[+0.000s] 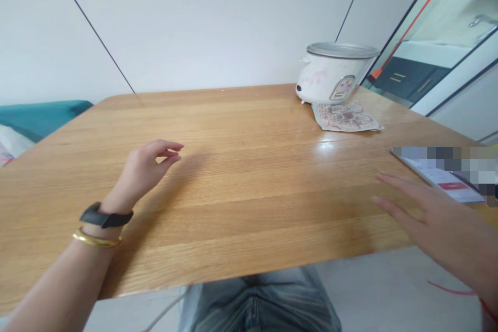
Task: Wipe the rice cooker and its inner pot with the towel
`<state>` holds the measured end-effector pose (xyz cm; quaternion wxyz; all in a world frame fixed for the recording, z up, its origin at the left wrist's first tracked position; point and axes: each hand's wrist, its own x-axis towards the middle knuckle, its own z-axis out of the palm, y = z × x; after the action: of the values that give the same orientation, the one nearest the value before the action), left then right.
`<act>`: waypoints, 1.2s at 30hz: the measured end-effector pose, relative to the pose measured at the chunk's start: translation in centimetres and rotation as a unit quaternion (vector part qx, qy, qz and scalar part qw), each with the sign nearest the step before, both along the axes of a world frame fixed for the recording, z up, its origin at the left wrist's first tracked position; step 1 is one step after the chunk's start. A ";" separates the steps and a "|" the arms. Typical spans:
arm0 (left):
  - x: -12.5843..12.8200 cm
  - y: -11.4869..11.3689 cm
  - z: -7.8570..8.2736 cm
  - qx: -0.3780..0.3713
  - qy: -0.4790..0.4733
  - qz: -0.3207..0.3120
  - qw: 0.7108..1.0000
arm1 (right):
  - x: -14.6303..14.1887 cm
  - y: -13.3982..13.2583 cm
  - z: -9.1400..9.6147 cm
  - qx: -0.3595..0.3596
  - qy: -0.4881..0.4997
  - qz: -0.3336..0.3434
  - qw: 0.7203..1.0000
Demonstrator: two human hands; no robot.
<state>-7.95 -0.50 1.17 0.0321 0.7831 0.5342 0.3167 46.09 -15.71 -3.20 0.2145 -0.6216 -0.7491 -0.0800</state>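
Observation:
Over the left half of the wooden table (241, 187) hovers my left hand (150, 166), with a black band and a gold bangle at the wrist. Its fingers are loosely curved, thumb and fingertips slightly apart, and nothing is between them. My right hand (431, 218) is at the right edge of the view, slightly blurred, its thumb and fingers stretched out and holding nothing. Nearest to it lies a flat booklet or sheet (439, 174) with a red patch, partly hidden by pixelation.
A white rice cooker (322, 75) stands at the back right of the table, with a folded patterned cloth (350, 116) in front of it. A pale wall (213, 21) rises behind. Teal fabric (42, 116) shows at the left. A thin cord (167, 314) hangs below the front edge.

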 end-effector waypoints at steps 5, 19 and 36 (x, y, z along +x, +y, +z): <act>-1.2 -0.1 -0.3 -0.032 -0.052 0.130 0.990 | -7.7 11.2 2.9 -0.086 0.002 0.102 0.991; -1.1 0.2 -1.2 0.127 -0.094 0.161 0.974 | -8.1 17.5 -2.7 0.058 0.273 0.164 0.946; -0.9 -0.4 -1.1 0.119 -0.045 0.096 0.987 | -9.6 16.0 -1.6 -0.042 0.342 0.098 0.934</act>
<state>-8.88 -0.86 0.04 -0.0677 0.7115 0.5636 0.4142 36.54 0.26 -4.76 0.4386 -0.5432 -0.6902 0.1903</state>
